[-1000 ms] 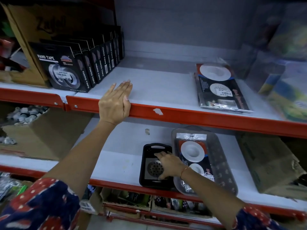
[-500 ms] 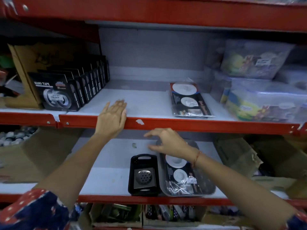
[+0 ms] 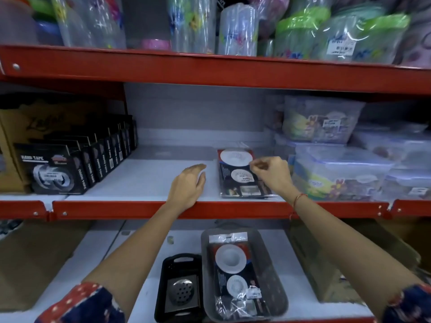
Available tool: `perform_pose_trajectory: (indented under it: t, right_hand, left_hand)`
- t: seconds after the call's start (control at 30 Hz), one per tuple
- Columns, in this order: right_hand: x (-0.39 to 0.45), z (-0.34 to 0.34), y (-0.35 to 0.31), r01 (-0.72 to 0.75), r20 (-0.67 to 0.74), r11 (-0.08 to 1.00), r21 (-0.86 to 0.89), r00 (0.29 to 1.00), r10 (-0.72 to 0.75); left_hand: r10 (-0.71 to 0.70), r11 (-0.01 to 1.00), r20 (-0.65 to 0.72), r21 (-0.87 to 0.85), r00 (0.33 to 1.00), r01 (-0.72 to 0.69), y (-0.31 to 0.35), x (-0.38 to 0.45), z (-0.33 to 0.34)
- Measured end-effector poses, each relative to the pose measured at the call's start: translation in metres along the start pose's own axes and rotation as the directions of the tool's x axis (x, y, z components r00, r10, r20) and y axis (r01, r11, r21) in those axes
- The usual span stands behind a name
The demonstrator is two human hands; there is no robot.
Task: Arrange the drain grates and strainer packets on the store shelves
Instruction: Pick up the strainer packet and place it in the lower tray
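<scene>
On the middle shelf (image 3: 144, 180), the right hand (image 3: 271, 174) had come up from the shelf below, where half a second earlier it hovered over the grey tray (image 3: 275, 297), and now rested on the strainer packet (image 3: 240, 173) lying flat there. Its fingers were curled and pinched together at the packet's right edge; whether they actually gripped the plastic I could not tell. The left hand (image 3: 187, 185) had slid right along the red shelf lip to just left of that packet, open, palm down, holding nothing. Below the packet, on the lower shelf, a second strainer packet (image 3: 235, 273) lay in the grey tray, and the drain grate (image 3: 182, 291) sat in its black tray (image 3: 178, 286) touching the grey one's left side. By my reading, the shift meant the person was straightening the upper packet, with the lower pieces yet to be shelved.
</scene>
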State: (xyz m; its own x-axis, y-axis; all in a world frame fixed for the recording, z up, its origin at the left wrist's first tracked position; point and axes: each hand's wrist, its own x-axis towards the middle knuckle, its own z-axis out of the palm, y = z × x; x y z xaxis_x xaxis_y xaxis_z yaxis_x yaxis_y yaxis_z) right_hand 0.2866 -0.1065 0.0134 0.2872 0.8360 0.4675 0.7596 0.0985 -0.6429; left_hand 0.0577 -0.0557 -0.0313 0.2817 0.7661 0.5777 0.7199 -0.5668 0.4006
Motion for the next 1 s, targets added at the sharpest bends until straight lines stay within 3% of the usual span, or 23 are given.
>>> perform_pose_trajectory:
  t: [0.13,0.23,0.33,0.5,0.7,1.0]
  right_hand:
    - [0.034,-0.003,0.034,-0.316,0.036,0.948,0.027,0.948,0.315]
    - [0.051,-0.003,0.047,-0.441,0.144,0.895,0.06,0.892,0.429]
    - [0.063,0.003,0.055,-0.534,0.183,0.827,0.176,0.843,0.505]
    - [0.065,0.009,0.054,-0.615,0.328,0.673,0.411,0.789,0.52]
    - [0.056,-0.011,0.048,-0.579,0.35,0.629,0.519,0.815,0.461]
    - [-0.026,-0.05,0.033,-0.567,0.401,0.581,0.584,0.824,0.401]
  left_hand:
    - [-0.294,0.933,0.047,-0.205,0.955,0.297,0.015,0.032,0.024]
    - [-0.566,0.681,0.186,-0.444,0.803,0.582,0.022,0.056,0.04]
    - [-0.653,0.616,0.227,-0.395,0.722,0.681,0.027,0.071,0.05]
    - [-0.688,0.465,0.279,-0.539,0.67,0.702,0.028,0.084,0.062]
    - [-0.642,0.317,0.323,-0.713,0.695,0.625,0.033,0.08,0.047]
    - [-0.498,0.324,0.352,-0.772,0.792,0.547,0.06,0.005,0.004]
